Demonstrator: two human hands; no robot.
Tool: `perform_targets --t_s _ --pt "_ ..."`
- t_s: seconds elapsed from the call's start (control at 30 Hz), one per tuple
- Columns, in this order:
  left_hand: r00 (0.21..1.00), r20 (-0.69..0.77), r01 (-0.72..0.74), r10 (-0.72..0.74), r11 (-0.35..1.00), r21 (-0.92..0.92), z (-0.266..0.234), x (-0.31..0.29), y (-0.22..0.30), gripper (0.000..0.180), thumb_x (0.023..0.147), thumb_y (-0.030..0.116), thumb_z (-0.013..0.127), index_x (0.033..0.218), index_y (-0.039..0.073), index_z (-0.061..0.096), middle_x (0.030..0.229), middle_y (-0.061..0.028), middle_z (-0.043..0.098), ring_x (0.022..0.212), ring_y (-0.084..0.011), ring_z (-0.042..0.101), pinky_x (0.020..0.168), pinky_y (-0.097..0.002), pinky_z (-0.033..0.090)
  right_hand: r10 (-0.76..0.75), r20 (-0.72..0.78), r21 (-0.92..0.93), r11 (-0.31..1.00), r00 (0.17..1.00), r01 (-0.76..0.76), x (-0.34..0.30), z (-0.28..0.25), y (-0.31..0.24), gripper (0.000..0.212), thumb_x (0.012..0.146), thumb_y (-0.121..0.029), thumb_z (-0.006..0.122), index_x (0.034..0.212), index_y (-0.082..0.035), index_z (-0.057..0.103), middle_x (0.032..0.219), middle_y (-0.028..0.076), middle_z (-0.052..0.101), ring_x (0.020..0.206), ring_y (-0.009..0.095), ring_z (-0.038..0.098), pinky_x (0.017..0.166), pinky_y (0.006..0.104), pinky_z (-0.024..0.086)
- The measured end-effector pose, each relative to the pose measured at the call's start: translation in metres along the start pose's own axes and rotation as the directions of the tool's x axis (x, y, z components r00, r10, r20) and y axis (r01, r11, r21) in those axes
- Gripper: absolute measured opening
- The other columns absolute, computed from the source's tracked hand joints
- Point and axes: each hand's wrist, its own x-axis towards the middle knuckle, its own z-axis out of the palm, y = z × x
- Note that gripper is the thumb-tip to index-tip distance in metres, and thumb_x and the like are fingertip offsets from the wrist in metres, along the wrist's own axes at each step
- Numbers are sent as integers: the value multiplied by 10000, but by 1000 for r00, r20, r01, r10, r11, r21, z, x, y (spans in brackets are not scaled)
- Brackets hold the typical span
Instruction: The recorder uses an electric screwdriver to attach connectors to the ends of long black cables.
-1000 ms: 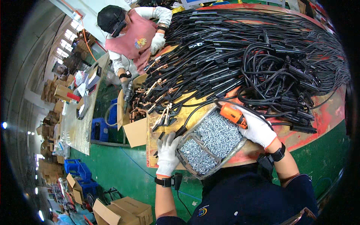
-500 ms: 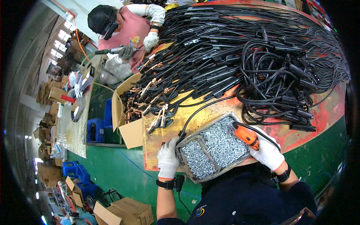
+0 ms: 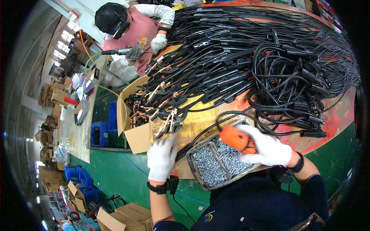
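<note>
My gloved right hand (image 3: 268, 148) grips an orange-and-black hand-held piece (image 3: 234, 138), its exact kind unclear, over a grey divided tray (image 3: 198, 181). A dark cable loop (image 3: 221, 115) rises beside it. Small silvery screws (image 3: 208, 165) fill both compartments of the tray. My gloved left hand (image 3: 162, 158) is left of the tray by the table edge, its fingertips blurred. The thicker end of a black cable (image 3: 185, 150) runs into its palm side, and the hand appears closed round it. Just beyond are copper-coloured clamp jaws (image 3: 169, 121) on black handles.
Many black cables with handles (image 3: 216, 61) cover the table (image 3: 335, 119). An open cardboard box (image 3: 137, 138) holds copper-jawed clamps at the left. Across the table a gloved co-worker (image 3: 142, 27) holds a slim power tool (image 3: 117, 51). Blue crates (image 3: 79, 175) stand on the green floor.
My left hand has moved left and slightly nearer, with the cable end following. My right hand has brought the orange piece leftward over the tray. The cable beside it now forms a loop.
</note>
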Motion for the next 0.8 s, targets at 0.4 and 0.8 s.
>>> perform_targets --t_s 0.4,0.8 --pt "996 -92 50 -22 948 314 34 79 7 602 792 322 744 1345 234 523 1311 -136 523 1070 -319 592 866 -485 465 2 -232 113 993 973 25 16 -11 31 892 896 -409 706 1561 -116 188 1147 177 636 837 208 687 772 346 543" --pt "960 -237 -110 147 981 161 -31 114 -23 203 803 165 685 1004 185 682 940 -72 670 821 -299 661 712 -422 517 200 97 328 919 975 -221 22 -4 26 992 844 -353 755 1573 -105 130 1312 238 537 1021 312 657 917 406 510"
